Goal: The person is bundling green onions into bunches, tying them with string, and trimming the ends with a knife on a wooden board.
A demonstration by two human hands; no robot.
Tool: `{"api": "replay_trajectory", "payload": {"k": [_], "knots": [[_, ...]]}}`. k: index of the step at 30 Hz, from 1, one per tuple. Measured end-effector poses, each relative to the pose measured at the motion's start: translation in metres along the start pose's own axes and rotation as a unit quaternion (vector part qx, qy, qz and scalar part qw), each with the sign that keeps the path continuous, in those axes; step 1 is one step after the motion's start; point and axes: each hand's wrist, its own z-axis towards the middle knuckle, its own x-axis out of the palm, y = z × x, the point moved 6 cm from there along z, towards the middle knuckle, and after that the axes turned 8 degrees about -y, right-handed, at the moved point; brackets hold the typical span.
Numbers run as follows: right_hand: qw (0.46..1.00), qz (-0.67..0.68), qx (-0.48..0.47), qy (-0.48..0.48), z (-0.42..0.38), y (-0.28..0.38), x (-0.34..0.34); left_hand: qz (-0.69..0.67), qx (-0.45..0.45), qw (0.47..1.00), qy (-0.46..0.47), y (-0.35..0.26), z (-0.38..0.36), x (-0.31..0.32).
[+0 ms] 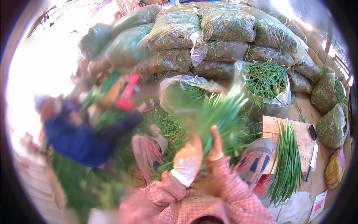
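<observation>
In front of my chest, a bunch of long green stalks (218, 115) with pale ends fans upward, blurred by motion. My left hand (188, 156), with a white band at the wrist, is closed around the lower left side of the bunch. On its right side, my right hand (216, 143) grips the same bunch, thumb raised. Loose green cuttings (167, 125) lie beneath and beyond my hands. To the right, another bunch of long green stalks (286, 164) lies across a wooden board (270, 128) and hangs over its near edge.
A knife (314, 158) and a black-handled tool (312, 131) lie at the board's right. Open bags of greens (265, 80) stand ahead, before stacked full bags (228, 24). A person in blue (80, 136) sits at the left, near a red item (125, 103).
</observation>
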Motion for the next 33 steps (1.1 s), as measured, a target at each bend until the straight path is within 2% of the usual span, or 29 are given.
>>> {"api": "replay_trajectory", "payload": {"k": [2,3,4,5,6,7,8,9,10,11,12,13,15,17,18,21,23,24,26,29,31,32,33], "knots": [[0.998,0.019,0.005,-0.054,0.000,0.005,-0.032,-0.030,0.030,0.999,-0.007,-0.016,-0.009,-0.001],[1.000,0.021,-0.008,-0.017,-0.003,0.011,-0.034,-0.044,0.047,0.998,-0.012,-0.024,-0.011,-0.003],[0.999,0.023,-0.021,0.021,-0.006,0.017,-0.035,-0.114,0.037,0.989,0.089,-0.030,-0.014,-0.004],[0.997,0.025,-0.035,0.060,-0.010,0.023,-0.031,-0.246,0.070,0.959,0.123,-0.032,-0.017,-0.012],[0.998,0.020,-0.044,0.035,-0.019,0.028,-0.032,-0.373,0.103,0.909,0.154,-0.026,-0.022,-0.021],[0.997,-0.028,-0.039,0.065,-0.027,0.038,-0.029,-0.492,0.135,0.841,0.182,-0.018,-0.028,-0.027],[0.994,-0.038,-0.013,0.099,-0.034,0.046,-0.029,-0.623,0.175,0.747,0.154,-0.004,-0.033,-0.022],[0.990,-0.048,0.013,0.131,-0.042,0.052,-0.029,-0.665,0.148,0.681,0.269,0.014,-0.033,-0.019],[0.986,-0.108,-0.002,0.126,-0.052,0.063,-0.022,-0.789,0.040,0.523,0.318,0.032,-0.032,-0.005],[0.980,-0.153,0.021,0.127,-0.064,0.070,-0.016,-0.846,-0.020,0.471,0.249,0.050,-0.026,0.020],[0.972,-0.184,0.045,0.137,-0.077,0.075,-0.010,-0.873,-0.085,0.443,0.185,0.068,-0.015,0.030],[0.962,-0.216,0.074,0.147,-0.088,0.079,-0.005,-0.863,-0.134,0.470,0.128,0.075,-0.006,0.035],[0.947,-0.268,0.085,0.154,-0.103,0.083,0.003,-0.872,-0.201,0.433,0.109,0.069,0.006,0.051],[0.940,-0.304,0.078,0.137,-0.125,0.080,0.011,-0.887,-0.190,0.420,0.024,0.067,0.020,0.029],[0.953,-0.292,0.052,0.068,-0.135,0.077,0.012,-0.892,-0.187,0.412,-0.015,0.069,0.025,0.016],[0.938,-0.319,0.104,0.083,-0.144,0.060,0.000,-0.754,-0.058,0.627,-0.190,0.088,0.037,-0.032],[0.939,-0.310,0.129,0.071,-0.146,0.044,-0.002,-0.595,0.035,0.776,-0.206,0.090,0.042,-0.073],[0.938,-0.301,0.158,0.064,-0.144,0.037,-0.005,-0.505,0.084,0.834,-0.206,0.083,0.041,-0.081],[0.933,-0.287,0.209,0.059,-0.139,0.027,-0.008,-0.492,0.095,0.844,-0.192,0.063,0.040,-0.068],[0.951,-0.251,0.177,-0.030,-0.136,0.019,-0.004,-0.457,0.083,0.868,-0.174,0.044,0.035,-0.040],[0.948,-0.266,0.170,-0.035,-0.133,0.018,-0.022,-0.459,0.063,0.868,-0.179,0.035,0.030,-0.024],[0.944,-0.284,0.163,-0.029,-0.129,0.019,-0.023,-0.416,0.129,0.870,-0.233,0.033,0.021,-0.035],[0.940,-0.303,0.155,-0.023,-0.126,0.020,-0.025,-0.439,0.125,0.857,-0.240,0.029,0.015,-0.038]]}}
